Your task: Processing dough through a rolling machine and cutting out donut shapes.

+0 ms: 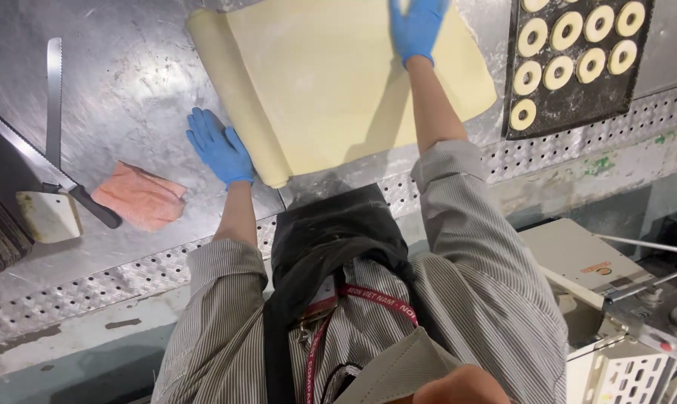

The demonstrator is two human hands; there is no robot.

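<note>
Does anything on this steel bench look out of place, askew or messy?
Nothing is spilled. The dough sheet lies skewed to the table edge, one side rolled by the left hand. A serrated knife and dark-handled knife lie crossed beside the pink cloth.

Dough sheet [338,82]: pale yellow, smooth, rolled thin, spread flat on the steel table before me. Its left edge is curled into a long roll [237,101] running diagonally, one end nearest me, beside my fingers; the far end passes out of view.
</note>
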